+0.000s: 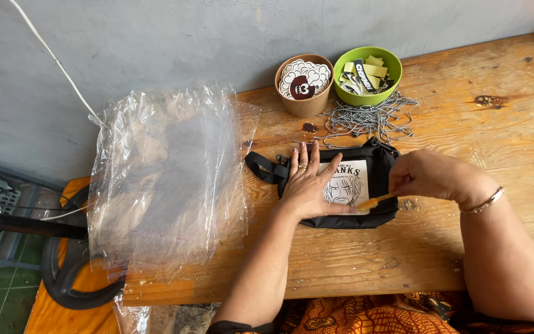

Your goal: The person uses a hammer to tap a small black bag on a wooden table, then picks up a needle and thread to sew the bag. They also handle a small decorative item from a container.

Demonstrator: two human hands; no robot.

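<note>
A small black pouch bag (379, 166) with a white printed panel lies on the wooden table (465, 111). My left hand (307, 185) rests flat on the bag's left half, fingers spread, a ring on one finger. My right hand (428, 176), with a bracelet at the wrist, pinches a thin yellow-orange tool (375, 201) whose tip touches the lower edge of the white panel. The bag's black strap (264, 168) sticks out to the left.
A stack of clear plastic bags (165, 179) covers the table's left end. At the back stand a brown cup of round stickers (304, 83) and a green bowl of tags (367, 74), with a pile of metal ball chains (366, 117) in front of them. A grey wall rises behind.
</note>
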